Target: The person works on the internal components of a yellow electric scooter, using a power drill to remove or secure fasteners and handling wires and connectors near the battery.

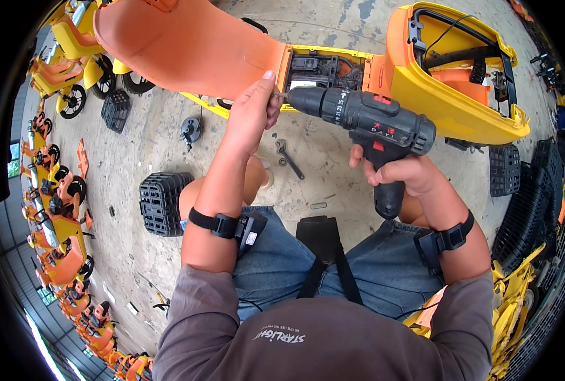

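My right hand (pixel 400 173) is wrapped round the grip of a black cordless drill (pixel 374 119), whose chuck points left. At the chuck's tip, my left hand (pixel 254 109) is closed with thumb and fingers on the short metal bit (pixel 280 95). Just beyond the drill lies an orange and yellow scooter body (pixel 206 47), with an open compartment (pixel 324 71) of dark wiring and parts. The drill hides part of that compartment's near edge. To its right, the yellow tail section (pixel 460 114) stands open around a black frame.
An adjustable wrench (pixel 289 159) lies on the concrete floor between my knees and the scooter. Black plastic crates (pixel 163 203) stand at left, with more stacked at right (pixel 527 203). Orange and yellow scooters (pixel 66 251) line the left side. Yellow panels (pixel 514 311) are piled at lower right.
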`<state>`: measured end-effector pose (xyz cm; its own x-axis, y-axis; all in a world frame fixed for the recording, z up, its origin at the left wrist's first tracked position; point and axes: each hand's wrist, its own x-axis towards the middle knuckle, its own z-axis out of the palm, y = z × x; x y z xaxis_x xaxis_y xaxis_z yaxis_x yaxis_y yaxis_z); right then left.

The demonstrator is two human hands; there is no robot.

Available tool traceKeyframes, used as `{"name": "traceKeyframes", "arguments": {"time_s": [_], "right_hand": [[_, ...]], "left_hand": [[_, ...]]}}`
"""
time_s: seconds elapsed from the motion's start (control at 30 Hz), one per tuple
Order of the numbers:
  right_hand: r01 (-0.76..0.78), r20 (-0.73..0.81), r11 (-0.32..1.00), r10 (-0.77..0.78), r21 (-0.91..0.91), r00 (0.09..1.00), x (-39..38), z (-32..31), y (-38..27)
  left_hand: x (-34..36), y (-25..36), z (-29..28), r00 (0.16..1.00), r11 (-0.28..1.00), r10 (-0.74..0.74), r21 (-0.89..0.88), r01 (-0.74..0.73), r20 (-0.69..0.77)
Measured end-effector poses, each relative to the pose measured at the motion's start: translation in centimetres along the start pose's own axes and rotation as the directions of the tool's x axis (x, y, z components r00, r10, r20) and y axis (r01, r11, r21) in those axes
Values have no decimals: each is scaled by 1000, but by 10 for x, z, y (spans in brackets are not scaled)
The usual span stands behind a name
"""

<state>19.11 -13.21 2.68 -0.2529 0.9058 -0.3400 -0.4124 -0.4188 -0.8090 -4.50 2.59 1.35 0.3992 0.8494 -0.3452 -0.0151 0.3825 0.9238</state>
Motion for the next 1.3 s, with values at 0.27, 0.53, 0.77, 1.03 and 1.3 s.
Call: {"name": "traceKeyframes", "arguments": {"time_s": [0.27,0.53,0.77,1.03,1.3], "right_hand": [[-17,-7,1000,17,-17,1000,0,0,2],[-18,1,1000,18,-18,1000,0,-3,3],[-23,0,1000,23,-1,1000,-2,1,1],[-31,2,999,31,-10,1000,-3,0,0],[-41,11,999,41,-8,999,-4,0,-3]], "left_hand": [[-1,0,0,1000,1000,8,21,-7,-7],[0,-3,1,1000,999,1,35,-2,4],[3,-10,-7,999,1000,17,20,-18,45],[1,-5,-1,1000,994,1,107,-3,16],[-1,-1,5,1000,990,-7,139,10,-22]]}}
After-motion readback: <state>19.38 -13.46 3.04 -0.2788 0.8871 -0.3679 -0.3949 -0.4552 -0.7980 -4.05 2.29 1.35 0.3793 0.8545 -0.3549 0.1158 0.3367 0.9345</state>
